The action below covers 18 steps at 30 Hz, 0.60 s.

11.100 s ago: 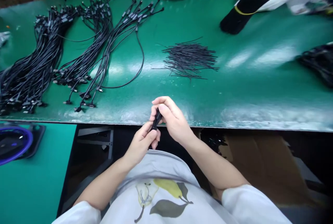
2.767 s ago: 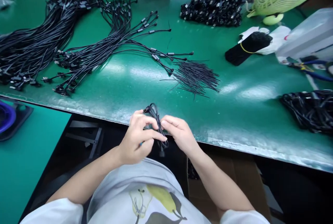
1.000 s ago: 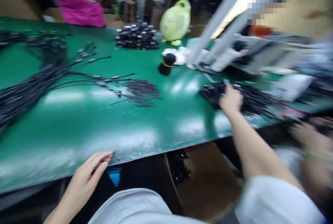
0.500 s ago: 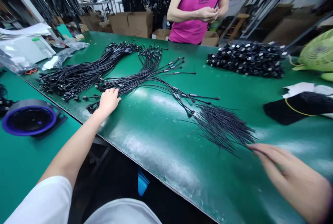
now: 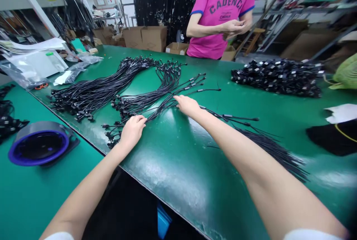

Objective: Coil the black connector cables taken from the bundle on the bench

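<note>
Hands apart here — left hand [image 5: 132,131] at long, thin black rubbery-looking cables [image 5: 160,110], right hand [image 5: 188,106] at its two o'clock, likely keeping strands aligned — exact grip unclear

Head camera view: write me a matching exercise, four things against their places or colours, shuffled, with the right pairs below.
1. left hand
2. co-worker's shirt
3. right hand
4. round container

A. at the middle of the cables
B. purple-blue rim
C. by the cables' plug ends
D. pink, blue-edged sleeves

Pairs: 1-C, 2-D, 3-A, 4-B
</note>
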Each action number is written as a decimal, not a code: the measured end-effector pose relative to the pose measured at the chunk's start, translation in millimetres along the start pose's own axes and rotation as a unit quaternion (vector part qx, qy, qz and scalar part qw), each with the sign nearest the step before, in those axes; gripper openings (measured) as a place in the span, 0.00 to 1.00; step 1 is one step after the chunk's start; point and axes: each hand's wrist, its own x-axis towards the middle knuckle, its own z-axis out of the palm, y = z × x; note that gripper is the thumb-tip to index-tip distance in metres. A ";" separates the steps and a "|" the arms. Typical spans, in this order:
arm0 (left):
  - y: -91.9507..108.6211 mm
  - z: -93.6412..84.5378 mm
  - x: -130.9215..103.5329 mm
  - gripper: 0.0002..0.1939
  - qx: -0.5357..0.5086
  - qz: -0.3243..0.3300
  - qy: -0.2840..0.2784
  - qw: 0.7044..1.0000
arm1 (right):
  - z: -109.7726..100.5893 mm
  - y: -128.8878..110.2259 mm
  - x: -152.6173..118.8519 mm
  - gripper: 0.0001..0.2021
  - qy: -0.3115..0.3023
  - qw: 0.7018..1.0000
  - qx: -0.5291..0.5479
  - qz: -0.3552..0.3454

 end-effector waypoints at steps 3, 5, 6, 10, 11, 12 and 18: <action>-0.8 4.0 -0.8 0.15 -0.073 -0.029 -0.012 0.997 | -8.5 -4.3 27.2 0.07 0.007 1.000 -0.020 0.004; -4.1 2.6 4.6 0.20 -0.145 -0.071 0.008 0.987 | -33.0 -8.4 32.0 0.12 0.041 0.998 -0.036 0.017; -6.2 0.6 8.5 0.22 -0.179 -0.094 0.018 0.979 | -51.6 -11.5 31.4 0.14 0.076 0.996 -0.042 0.021; -13.4 -15.7 23.8 0.19 -0.278 -0.111 -0.034 0.954 | -150.5 -29.6 12.3 0.16 0.277 0.959 -0.055 -0.014; -13.5 -22.1 26.5 0.16 -0.306 -0.097 -0.055 0.945 | -175.4 -34.6 4.2 0.17 0.317 0.946 -0.057 -0.028; -12.3 -29.4 28.3 0.16 -0.337 -0.089 -0.057 0.935 | -198.1 -39.6 -4.8 0.18 0.346 0.935 -0.061 -0.037; 43.9 -82.7 10.9 0.29 -0.521 -0.047 0.049 0.851 | -272.0 -75.4 -59.4 0.29 0.367 0.925 -0.087 -0.055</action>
